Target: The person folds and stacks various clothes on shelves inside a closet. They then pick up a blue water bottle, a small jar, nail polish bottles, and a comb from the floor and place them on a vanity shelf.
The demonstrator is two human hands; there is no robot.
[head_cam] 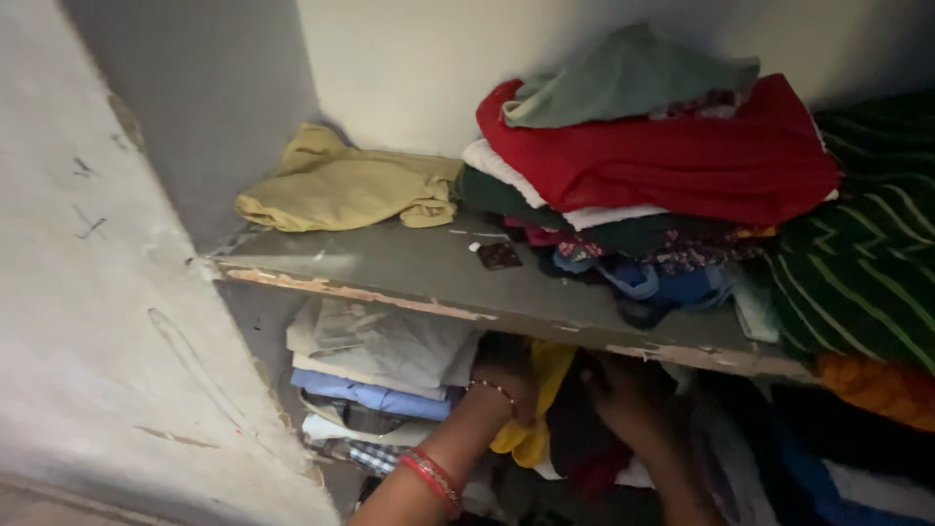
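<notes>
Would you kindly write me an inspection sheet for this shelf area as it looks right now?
Surface: worn grey upper shelf with a chipped front edge.
Job's things: yellow cloth and dark garments on the lower shelf, where both hands reach.
Clutter: mustard garment; pile topped by a grey-green cloth over a red garment; green striped fabric; folded stack on the lower left.
Hands: left hand touching the yellow cloth, bangles on the wrist; right hand among the dark garments; grip unclear for both.
Cables: nothing seen.
Surroundings: scuffed pale walls, dim light.
</notes>
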